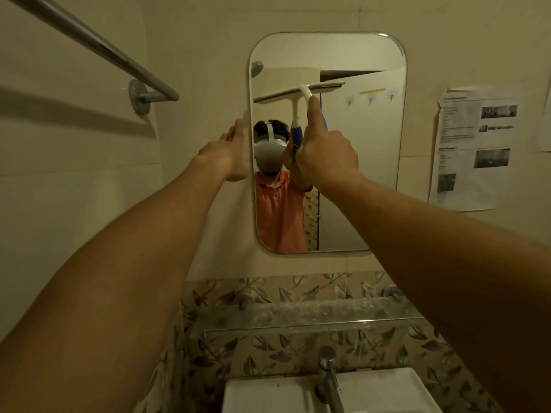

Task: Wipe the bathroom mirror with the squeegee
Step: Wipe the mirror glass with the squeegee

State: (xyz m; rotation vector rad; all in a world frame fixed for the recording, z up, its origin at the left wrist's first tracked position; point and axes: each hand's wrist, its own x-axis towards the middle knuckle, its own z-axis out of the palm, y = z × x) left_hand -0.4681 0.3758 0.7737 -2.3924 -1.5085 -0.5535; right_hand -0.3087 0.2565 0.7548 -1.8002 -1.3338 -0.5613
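A rounded rectangular mirror [363, 180] hangs on the cream tiled wall ahead. A white squeegee [298, 92] lies against its upper part, its blade slanting up to the right. My right hand [325, 150] grips the squeegee's handle, with the index finger stretched up along it. My left hand [229, 150] reaches to the mirror's left edge with straight fingers touching the frame. The mirror reflects a person in an orange shirt.
A metal towel rail [89, 52] runs along the left wall. Printed paper sheets [474, 147] are stuck to the wall on the right. Below the mirror are a glass shelf [313, 317], a tap [328, 374] and a white basin [268, 394].
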